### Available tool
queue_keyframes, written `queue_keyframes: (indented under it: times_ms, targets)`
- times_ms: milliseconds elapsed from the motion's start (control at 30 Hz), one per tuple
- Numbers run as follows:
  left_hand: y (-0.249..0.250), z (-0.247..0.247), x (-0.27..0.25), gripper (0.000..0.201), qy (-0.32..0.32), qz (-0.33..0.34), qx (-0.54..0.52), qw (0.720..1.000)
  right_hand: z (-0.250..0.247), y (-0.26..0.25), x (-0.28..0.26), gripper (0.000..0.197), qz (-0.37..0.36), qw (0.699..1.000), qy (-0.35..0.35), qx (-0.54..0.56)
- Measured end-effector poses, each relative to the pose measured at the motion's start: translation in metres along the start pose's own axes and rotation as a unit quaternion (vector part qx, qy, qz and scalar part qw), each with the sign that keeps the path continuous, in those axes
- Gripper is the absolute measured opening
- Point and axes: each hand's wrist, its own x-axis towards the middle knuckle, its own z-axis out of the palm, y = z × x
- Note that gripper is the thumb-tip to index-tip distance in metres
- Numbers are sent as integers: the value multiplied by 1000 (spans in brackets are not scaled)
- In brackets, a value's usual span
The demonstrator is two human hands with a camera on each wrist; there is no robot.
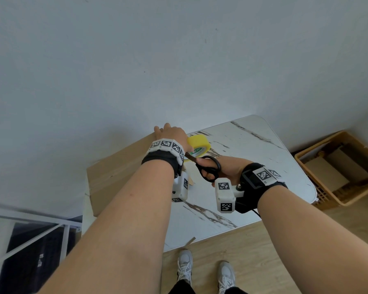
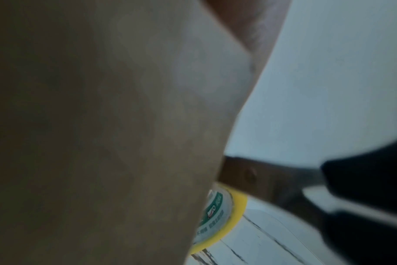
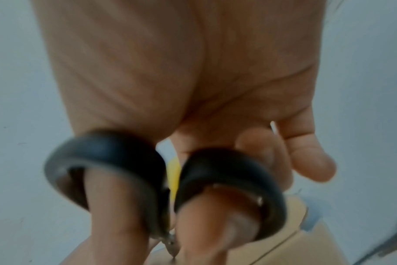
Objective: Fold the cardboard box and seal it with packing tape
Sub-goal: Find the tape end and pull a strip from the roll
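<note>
A brown cardboard box stands closed on the left of the marble table. My left hand presses on its far right top corner; its fingertips pass the far edge out of sight. A yellow tape roll sits just right of that hand. My right hand holds black scissors, with thumb and finger through the loops. The blades point left under my left wrist. The left wrist view shows the box side, the tape roll and a blurred scissors blade.
A wicker basket with cardboard sheets stands on the floor right of the table. A loose strip lies at the table's near edge. A white rail frame is at the lower left. My shoes are below.
</note>
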Motion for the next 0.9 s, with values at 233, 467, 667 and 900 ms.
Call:
queue_keyframes:
  times_ms: [233,467,667,900]
  targets:
    - [-2,3,2,42,14,9,8,1000,-23,21,1,48,136,942,161,-262]
    - [-2,4,2,43,11,26,13,1000,-36,46,19,46,186,798,318,-477]
    - [-2,7,0,41,21,47,12,999,-38,55,32,37,230,776,296,-507]
    - [-2,6,-1,40,17,56,5,998,-40,58,32,20,184,801,333,-463]
